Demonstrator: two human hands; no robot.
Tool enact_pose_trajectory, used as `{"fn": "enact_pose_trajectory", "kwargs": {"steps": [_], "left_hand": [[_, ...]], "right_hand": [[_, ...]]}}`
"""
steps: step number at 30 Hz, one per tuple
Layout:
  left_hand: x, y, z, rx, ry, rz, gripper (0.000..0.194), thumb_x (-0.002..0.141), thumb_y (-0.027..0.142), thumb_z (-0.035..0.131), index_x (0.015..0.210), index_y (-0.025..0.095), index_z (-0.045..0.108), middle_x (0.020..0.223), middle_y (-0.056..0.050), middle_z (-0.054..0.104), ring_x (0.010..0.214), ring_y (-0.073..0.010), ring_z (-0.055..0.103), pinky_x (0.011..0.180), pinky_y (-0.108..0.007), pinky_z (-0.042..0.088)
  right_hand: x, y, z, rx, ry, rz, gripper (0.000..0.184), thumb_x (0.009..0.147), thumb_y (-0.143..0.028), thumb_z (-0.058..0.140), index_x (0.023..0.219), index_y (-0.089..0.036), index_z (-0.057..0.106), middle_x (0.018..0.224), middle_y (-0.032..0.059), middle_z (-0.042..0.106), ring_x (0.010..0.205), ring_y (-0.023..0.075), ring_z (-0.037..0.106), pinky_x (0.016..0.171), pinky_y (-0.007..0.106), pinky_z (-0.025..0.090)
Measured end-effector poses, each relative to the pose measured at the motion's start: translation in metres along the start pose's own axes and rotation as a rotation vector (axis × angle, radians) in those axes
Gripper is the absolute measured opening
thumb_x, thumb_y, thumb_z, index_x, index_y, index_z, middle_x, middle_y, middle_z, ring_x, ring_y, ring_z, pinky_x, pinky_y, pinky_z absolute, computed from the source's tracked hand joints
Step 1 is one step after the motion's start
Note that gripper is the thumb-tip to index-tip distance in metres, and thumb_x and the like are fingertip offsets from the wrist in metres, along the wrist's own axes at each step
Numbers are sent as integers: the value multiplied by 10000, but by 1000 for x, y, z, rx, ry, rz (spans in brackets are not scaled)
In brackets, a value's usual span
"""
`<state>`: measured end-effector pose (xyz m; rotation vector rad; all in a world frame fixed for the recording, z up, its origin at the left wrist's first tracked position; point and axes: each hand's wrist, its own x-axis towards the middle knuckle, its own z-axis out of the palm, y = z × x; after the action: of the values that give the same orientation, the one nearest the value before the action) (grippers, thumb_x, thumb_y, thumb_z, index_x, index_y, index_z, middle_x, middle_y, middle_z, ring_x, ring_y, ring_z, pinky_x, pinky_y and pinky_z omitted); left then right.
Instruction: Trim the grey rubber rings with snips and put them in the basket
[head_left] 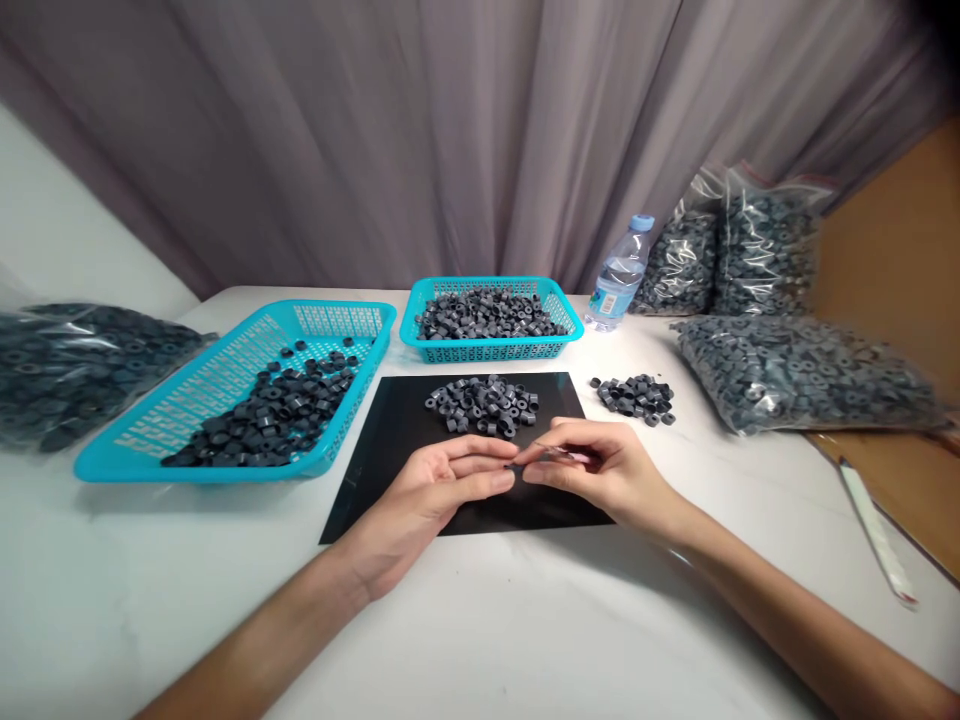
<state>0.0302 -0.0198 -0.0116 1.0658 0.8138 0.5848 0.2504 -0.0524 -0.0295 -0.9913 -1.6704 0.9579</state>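
Over the black mat (360,480), my left hand (442,480) is closed in a pinch, thumb against fingers, with a tiny dark piece barely showing at the fingertips. Facing it almost tip to tip, my right hand (592,465) grips a thin, shiny tool (559,453) with a pinkish part; fingers cover most of it, so its kind is unclear. Just beyond both hands, a heap of small dark grey ring-shaped plastic pieces (484,402) lies on the mat. A smaller pile of similar pieces (637,398) sits on the white table, right of the mat.
A blue basket (349,400) of grey pieces stands at left, another blue basket (491,350) at the back. Bags of pieces (810,375) lie and stand at right, one bag (82,360) at far left. There is a water bottle (619,275) and a white pen-like stick (877,530).
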Motion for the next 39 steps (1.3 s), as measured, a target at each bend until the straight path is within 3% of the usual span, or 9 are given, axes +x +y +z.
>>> {"fn": "enact_pose_trajectory", "kwargs": {"steps": [5, 14, 19, 25, 30, 34, 39], "left_hand": [[1, 0, -3, 46, 38, -53, 271, 779, 284, 845, 1010, 210, 723, 879, -3, 768, 859, -127, 621, 818, -238, 417], [2, 0, -4, 89, 57, -61, 281, 770, 301, 854, 974, 198, 691, 892, -7, 739, 858, -133, 595, 802, -235, 395], [2, 1, -3, 123, 74, -42, 279, 762, 308, 853, 968, 187, 708, 906, -27, 728, 860, -151, 598, 764, -239, 405], [2, -1, 0, 277, 117, 157, 237, 867, 400, 749, 964, 183, 754, 874, -38, 722, 782, -157, 611, 722, -259, 469], [-2, -3, 6, 492, 213, 396, 204, 844, 349, 785, 1012, 235, 767, 986, -32, 751, 898, -191, 664, 843, -295, 521], [-6, -7, 11, 522, 211, 443, 192, 855, 335, 782, 1031, 259, 771, 990, -15, 758, 864, -169, 664, 812, -273, 530], [-7, -9, 13, 485, 276, 517, 117, 842, 303, 799, 945, 255, 771, 877, 7, 733, 788, -147, 647, 697, -252, 510]], "right_hand": [[1, 0, 1, -38, -25, -38, 115, 913, -253, 727, 950, -174, 801, 757, 9, 649, 609, 101, 484, 551, 243, 356], [3, -2, -3, -142, -55, -97, 109, 916, -159, 690, 967, -167, 785, 770, 9, 651, 637, 111, 515, 567, 232, 375], [2, 0, -1, -121, -50, -64, 101, 917, -191, 681, 951, -167, 773, 783, 12, 658, 646, 116, 527, 575, 235, 381], [3, 0, 0, -37, 9, 99, 230, 910, -391, 708, 883, -165, 736, 776, 14, 634, 638, 124, 454, 581, 262, 360], [4, -1, -1, 35, 16, 145, 293, 921, -447, 685, 828, -169, 696, 643, -47, 396, 600, 108, 320, 548, 257, 284], [2, -1, 0, 83, -12, 153, 337, 944, -477, 652, 793, -177, 630, 678, -51, 303, 619, 109, 288, 555, 259, 260], [0, 1, 3, 130, -44, 164, 378, 952, -505, 631, 768, -183, 560, 708, -45, 308, 648, 115, 278, 576, 261, 260]]}}
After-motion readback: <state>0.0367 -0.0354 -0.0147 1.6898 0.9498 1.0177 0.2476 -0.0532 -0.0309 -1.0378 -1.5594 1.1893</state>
